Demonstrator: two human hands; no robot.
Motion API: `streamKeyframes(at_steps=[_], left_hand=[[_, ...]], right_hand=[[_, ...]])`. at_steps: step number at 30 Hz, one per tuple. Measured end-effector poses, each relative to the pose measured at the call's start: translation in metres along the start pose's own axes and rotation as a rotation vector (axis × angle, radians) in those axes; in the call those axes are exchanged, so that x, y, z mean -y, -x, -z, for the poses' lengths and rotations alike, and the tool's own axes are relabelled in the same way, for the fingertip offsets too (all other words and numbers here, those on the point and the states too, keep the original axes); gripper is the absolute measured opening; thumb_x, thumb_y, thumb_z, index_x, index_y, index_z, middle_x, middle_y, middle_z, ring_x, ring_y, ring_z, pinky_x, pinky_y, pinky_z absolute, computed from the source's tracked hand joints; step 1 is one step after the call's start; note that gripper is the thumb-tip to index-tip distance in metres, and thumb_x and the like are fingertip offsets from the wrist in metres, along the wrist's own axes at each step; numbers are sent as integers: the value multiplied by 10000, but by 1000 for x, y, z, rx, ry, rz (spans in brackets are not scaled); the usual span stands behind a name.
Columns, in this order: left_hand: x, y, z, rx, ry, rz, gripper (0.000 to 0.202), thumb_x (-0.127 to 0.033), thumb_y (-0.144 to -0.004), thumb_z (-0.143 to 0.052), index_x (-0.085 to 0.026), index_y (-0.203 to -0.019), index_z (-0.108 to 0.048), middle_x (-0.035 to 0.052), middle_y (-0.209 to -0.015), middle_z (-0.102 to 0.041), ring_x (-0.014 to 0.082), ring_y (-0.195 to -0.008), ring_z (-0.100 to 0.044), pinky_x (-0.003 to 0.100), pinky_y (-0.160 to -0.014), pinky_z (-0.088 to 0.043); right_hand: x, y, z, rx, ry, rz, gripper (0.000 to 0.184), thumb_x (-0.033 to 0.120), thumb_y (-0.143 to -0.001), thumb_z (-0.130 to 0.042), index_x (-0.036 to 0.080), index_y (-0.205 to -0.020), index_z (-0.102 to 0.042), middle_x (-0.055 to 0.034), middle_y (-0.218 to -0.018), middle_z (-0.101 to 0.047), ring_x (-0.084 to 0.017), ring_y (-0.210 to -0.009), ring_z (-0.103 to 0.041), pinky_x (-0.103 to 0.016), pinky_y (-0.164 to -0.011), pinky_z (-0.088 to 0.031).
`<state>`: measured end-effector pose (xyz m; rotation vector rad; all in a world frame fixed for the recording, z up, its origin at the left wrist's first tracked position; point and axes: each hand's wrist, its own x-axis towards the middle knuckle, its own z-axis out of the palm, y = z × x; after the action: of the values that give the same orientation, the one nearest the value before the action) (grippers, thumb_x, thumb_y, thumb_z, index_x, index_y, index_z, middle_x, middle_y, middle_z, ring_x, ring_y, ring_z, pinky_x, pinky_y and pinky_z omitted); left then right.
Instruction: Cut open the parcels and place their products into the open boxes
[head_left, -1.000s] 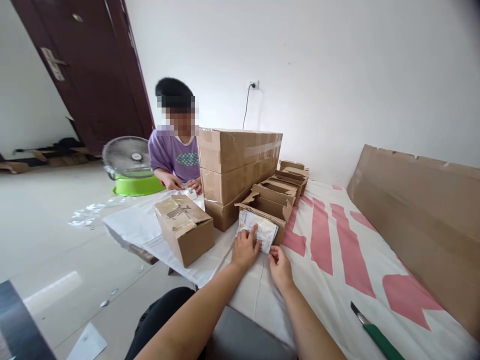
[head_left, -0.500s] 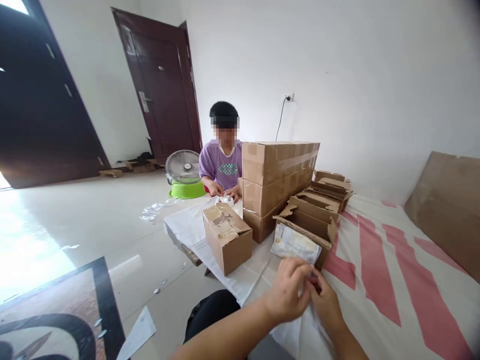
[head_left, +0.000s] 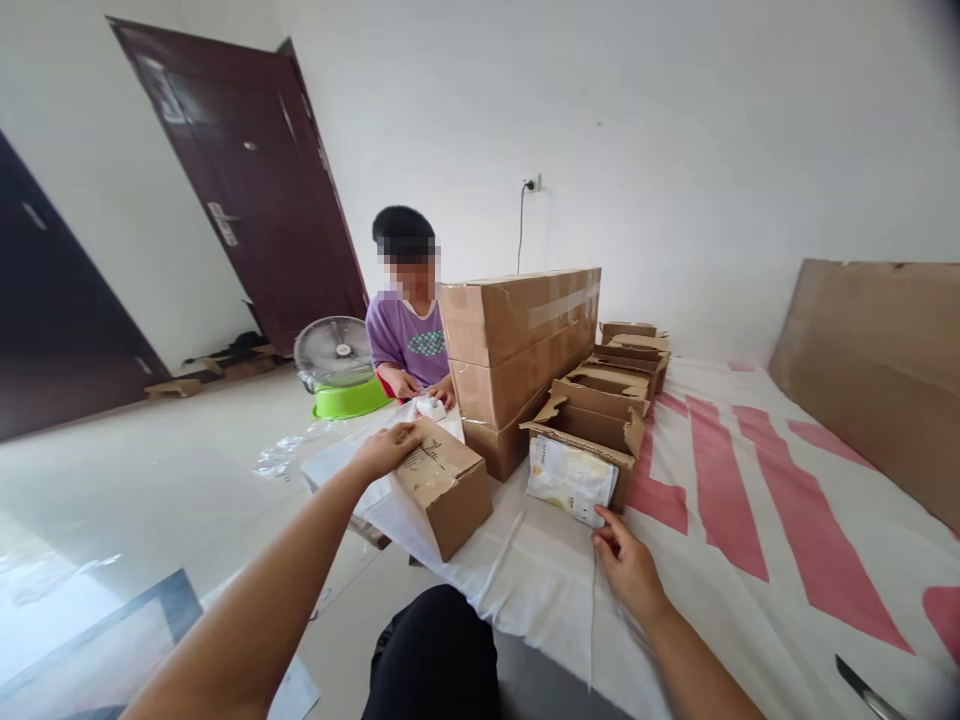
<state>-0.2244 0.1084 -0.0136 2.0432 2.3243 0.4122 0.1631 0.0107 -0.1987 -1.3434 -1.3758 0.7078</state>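
Two bare hands at the worktop (head_left: 532,570), which is draped in white cloth with red patches. Left hand (head_left: 388,450) lies over the left edge of a taped box (head_left: 450,487), fingers on its top; thumb hidden, so cannot tell whether it grips. Right hand (head_left: 628,565) has its index fingertip at the lower right corner of a printed packet (head_left: 571,480), other fingers bent; cannot tell whether the corner is pinched. Packet stands against the front of an open box (head_left: 625,482); more open boxes (head_left: 631,358) behind. Tall stack (head_left: 517,360) of sealed boxes just left of these. Blade (head_left: 864,688) at lower right, on the cloth. Beyond the taped box, a person (head_left: 405,340) in purple, hands near a small white item (head_left: 431,407).
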Motion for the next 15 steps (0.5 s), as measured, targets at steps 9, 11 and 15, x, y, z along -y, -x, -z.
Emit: streamKeyframes(at_steps=[9, 11, 15], left_hand=[[-47, 64, -1, 166, 2, -222, 686, -714, -791, -412, -199, -1178, -647, 153, -1043, -740, 370, -975, -675, 409, -775, -490], [-61, 75, -5, 159, 73, -312, 606, -690, -792, -440, -209, -1088, -659, 115, -946, -744, 336, -906, -683, 377, -743, -483], [-87, 96, -18, 132, 165, -421, 511, -657, -789, -480, -220, -999, -642, 72, -864, -735, 299, -831, -687, 333, -687, -466]], right_hand=[[1, -13, 1, -22, -113, -93, 499, 549, -824, -529, 164, -1099, -687, -73, -880, -732, -242, -863, -671, -377, -819, -507], [5, -16, 4, 10, -118, -117, 480, 555, -888, -490, 154, -1084, -669, -74, -925, -727, -216, -882, -674, -372, -828, -515], [17, -15, 26, 142, -55, -180, 371, 499, -936, -534, 149, -954, -655, -19, -843, -696, -145, -733, -656, -338, -722, -536]])
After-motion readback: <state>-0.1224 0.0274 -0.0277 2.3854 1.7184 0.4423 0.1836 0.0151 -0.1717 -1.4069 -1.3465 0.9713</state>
